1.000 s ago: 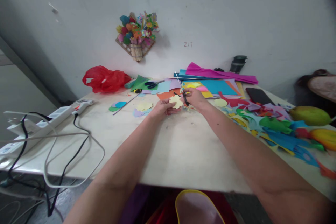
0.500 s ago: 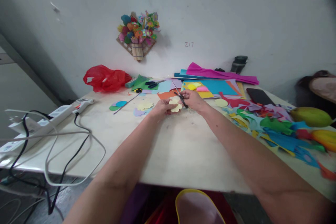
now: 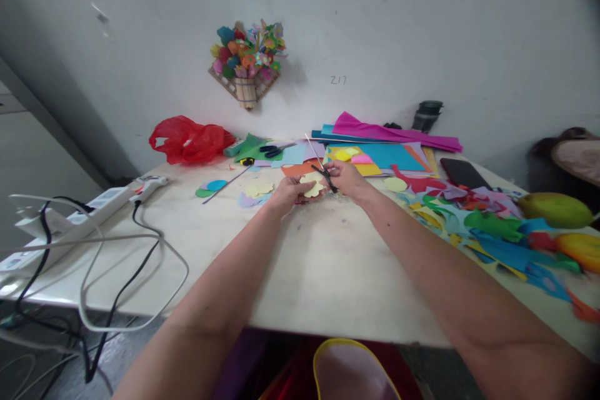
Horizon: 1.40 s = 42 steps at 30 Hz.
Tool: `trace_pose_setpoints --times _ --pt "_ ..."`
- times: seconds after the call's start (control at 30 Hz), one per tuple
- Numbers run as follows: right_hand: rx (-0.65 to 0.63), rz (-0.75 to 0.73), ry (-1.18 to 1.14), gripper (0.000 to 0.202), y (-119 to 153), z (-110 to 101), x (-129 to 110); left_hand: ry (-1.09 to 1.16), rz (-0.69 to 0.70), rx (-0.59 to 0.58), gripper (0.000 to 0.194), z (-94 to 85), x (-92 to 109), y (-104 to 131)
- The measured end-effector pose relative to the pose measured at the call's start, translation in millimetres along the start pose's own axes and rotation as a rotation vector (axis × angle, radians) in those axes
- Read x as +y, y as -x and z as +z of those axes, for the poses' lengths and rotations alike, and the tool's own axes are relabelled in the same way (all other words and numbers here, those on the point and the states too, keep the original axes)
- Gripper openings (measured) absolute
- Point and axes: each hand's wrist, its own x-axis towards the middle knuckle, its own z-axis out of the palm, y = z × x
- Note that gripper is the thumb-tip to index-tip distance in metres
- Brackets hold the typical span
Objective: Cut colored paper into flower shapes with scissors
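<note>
A pale yellow scalloped paper flower (image 3: 312,184) is pinched in my left hand (image 3: 289,192), thumb on top of it; something reddish shows under its lower edge. My right hand (image 3: 344,178) grips dark scissors (image 3: 329,180) just right of the flower. A thin, light, straight strip reaches up and left from them; whether it is a blade I cannot tell. Left of my left hand, more pale yellow paper flowers (image 3: 259,187) lie over lilac and blue pieces (image 3: 250,200). A pale yellow paper disc (image 3: 395,184) rests right of my right hand.
Coloured paper scraps (image 3: 506,231) cover the table's right side, near a phone (image 3: 464,173) and green fruit (image 3: 555,209). Behind are paper sheets (image 3: 398,156), other scissors (image 3: 272,150) and a red plastic bag (image 3: 187,140). A power strip (image 3: 100,206) with loose cables lies left.
The flower has turned and shifted slightly in my left hand, and reddish material now shows beneath it. The scissors in my right hand have tilted a little; the light strip leans more leftward.
</note>
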Motion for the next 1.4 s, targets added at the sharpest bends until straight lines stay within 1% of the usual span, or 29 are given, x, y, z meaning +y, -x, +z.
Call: trace_pose_setpoints --times 0.17,0.33,0.5,0.63,0.87,1.03,1.23,1.4 --pt "-0.013 0.021 -0.024 0.031 5 0 -6 0.057 0.07 0.068 0.041 -0.2 -1 -1" --pt "-0.045 0.069 0.036 0.028 7 -4 -6 0.075 0.126 0.076 0.042 -0.8 2 -1" --pt "-0.179 0.045 0.124 0.032 4 -15 0 0.057 0.101 0.09 0.038 -3.1 3 -1" --pt "-0.277 0.086 0.149 0.035 5 -22 -3 0.066 0.081 0.066 0.036 -5.3 2 -2" --pt "-0.381 0.078 0.248 0.027 8 -27 -6 0.072 0.098 0.061 0.03 -6.1 4 -1" --pt "-0.397 0.085 0.309 0.021 11 -26 -8 0.064 0.108 0.095 0.03 -7.2 3 -1" --pt "-0.411 0.091 0.283 0.016 14 -25 -10 0.07 0.118 0.133 0.029 -9.1 1 -2" --pt "-0.411 0.102 0.264 0.014 15 -25 -10 0.095 0.096 0.135 0.029 -12.6 0 -3"
